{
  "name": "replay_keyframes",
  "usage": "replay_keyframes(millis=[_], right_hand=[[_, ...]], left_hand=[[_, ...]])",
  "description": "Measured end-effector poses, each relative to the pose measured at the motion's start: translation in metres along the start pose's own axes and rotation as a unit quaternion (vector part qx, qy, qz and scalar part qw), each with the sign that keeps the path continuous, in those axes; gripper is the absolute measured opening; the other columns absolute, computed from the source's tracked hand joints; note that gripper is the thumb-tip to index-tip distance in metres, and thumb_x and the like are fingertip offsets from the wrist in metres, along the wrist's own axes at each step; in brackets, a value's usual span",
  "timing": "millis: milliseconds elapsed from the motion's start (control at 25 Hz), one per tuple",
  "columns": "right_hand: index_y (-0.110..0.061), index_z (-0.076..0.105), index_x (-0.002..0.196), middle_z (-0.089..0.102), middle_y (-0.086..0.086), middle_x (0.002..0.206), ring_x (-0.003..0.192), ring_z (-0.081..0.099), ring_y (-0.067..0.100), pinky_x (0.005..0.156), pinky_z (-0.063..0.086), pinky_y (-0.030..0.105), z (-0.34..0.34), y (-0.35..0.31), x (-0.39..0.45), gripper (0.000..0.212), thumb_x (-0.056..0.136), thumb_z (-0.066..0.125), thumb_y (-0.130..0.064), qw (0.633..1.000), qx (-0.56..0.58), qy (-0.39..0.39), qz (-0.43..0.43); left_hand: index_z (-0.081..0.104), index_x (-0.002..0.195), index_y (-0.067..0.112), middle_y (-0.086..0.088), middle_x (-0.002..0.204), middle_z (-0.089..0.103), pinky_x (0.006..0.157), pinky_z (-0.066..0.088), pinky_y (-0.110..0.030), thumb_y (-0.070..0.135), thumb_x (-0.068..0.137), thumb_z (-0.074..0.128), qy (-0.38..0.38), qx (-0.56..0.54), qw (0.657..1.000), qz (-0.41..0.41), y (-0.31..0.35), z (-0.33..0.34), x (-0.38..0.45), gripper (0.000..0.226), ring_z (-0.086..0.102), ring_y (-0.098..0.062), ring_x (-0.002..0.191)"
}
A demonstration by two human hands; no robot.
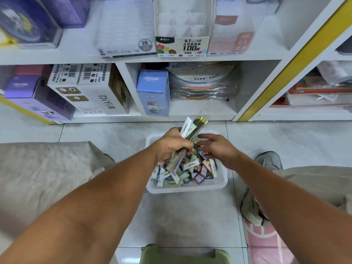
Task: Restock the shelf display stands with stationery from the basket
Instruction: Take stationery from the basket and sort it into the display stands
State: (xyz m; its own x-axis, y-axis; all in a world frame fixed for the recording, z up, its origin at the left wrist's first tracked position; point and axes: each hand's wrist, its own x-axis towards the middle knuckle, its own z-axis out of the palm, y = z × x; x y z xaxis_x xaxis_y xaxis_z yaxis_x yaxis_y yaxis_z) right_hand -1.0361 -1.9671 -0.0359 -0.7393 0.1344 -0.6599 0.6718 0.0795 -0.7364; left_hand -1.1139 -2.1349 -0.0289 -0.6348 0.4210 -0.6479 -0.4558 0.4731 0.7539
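A person's left hand [172,144] grips a bundle of slim lead boxes [187,139] above a white basket [187,188] on the floor. The right hand [216,148] reaches alongside, fingers relaxed, holding nothing. Beyond, an empty display stand [182,38] sits on the white shelf [76,56].

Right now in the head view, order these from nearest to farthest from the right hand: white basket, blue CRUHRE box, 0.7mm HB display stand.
1. White basket, directly beneath the right hand.
2. Blue CRUHRE box, lower shelf, ahead-left.
3. 0.7mm HB display stand, upper shelf.
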Motion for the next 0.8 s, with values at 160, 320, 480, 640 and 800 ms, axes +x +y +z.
replay_keyframes(millis=[160, 320, 480, 640, 800], right_hand=[[-0.003, 0.065, 0.122, 0.066, 0.022, 0.124, 0.112, 0.067, 0.029, 0.091, 0.055, 0.035, 0.000, -0.019, -0.020, 0.042, 0.084, 0.061, 0.015, 0.984, 0.068, -0.167, -0.007], [0.005, 0.063, 0.122, 0.067, 0.025, 0.122, 0.116, 0.065, 0.034, 0.098, 0.054, 0.038, -0.005, -0.034, -0.037, 0.039, 0.084, 0.066, 0.014, 0.974, 0.115, -0.192, -0.019], [-0.004, 0.063, 0.125, 0.069, 0.018, 0.122, 0.114, 0.066, 0.032, 0.099, 0.054, 0.040, 0.000, -0.046, -0.054, 0.053, 0.079, 0.065, 0.022, 0.970, 0.112, -0.209, -0.059], [0.001, 0.067, 0.113, 0.075, 0.017, 0.101, 0.094, 0.072, 0.026, 0.091, 0.056, 0.039, 0.006, -0.049, -0.065, 0.038, 0.077, 0.073, 0.014, 0.978, 0.057, -0.157, -0.122], [0.007, 0.070, 0.099, 0.070, 0.012, 0.079, 0.071, 0.064, 0.019, 0.065, 0.055, 0.028, -0.005, -0.065, -0.081, 0.026, 0.076, 0.082, 0.003, 0.983, -0.073, -0.085, -0.145]], left_hand=[[0.063, 0.094, -0.010, -0.024, 0.076, 0.060, 0.061, 0.057, -0.036, -0.009, 0.063, 0.069, -0.026, -0.129, 0.991, 0.035, 0.023, 0.003, -0.017, 0.031, 0.065, -0.032, 0.066], [0.068, 0.082, -0.009, -0.021, 0.073, 0.064, 0.077, 0.055, -0.037, -0.010, 0.075, 0.065, -0.015, -0.200, 0.977, 0.070, 0.046, -0.001, -0.034, 0.008, 0.065, -0.029, 0.067], [0.069, 0.075, -0.005, -0.019, 0.073, 0.064, 0.076, 0.057, -0.036, -0.013, 0.078, 0.062, -0.011, -0.271, 0.958, 0.095, 0.064, -0.003, -0.052, 0.011, 0.064, -0.027, 0.065], [0.068, 0.078, -0.006, -0.018, 0.070, 0.063, 0.066, 0.058, -0.031, -0.012, 0.079, 0.060, -0.011, -0.279, 0.954, 0.108, 0.075, 0.003, -0.070, 0.009, 0.064, -0.026, 0.063], [0.062, 0.077, -0.011, -0.019, 0.071, 0.059, 0.063, 0.057, -0.033, -0.016, 0.080, 0.057, -0.019, -0.298, 0.947, 0.122, 0.100, -0.005, -0.092, 0.008, 0.061, -0.026, 0.061]])
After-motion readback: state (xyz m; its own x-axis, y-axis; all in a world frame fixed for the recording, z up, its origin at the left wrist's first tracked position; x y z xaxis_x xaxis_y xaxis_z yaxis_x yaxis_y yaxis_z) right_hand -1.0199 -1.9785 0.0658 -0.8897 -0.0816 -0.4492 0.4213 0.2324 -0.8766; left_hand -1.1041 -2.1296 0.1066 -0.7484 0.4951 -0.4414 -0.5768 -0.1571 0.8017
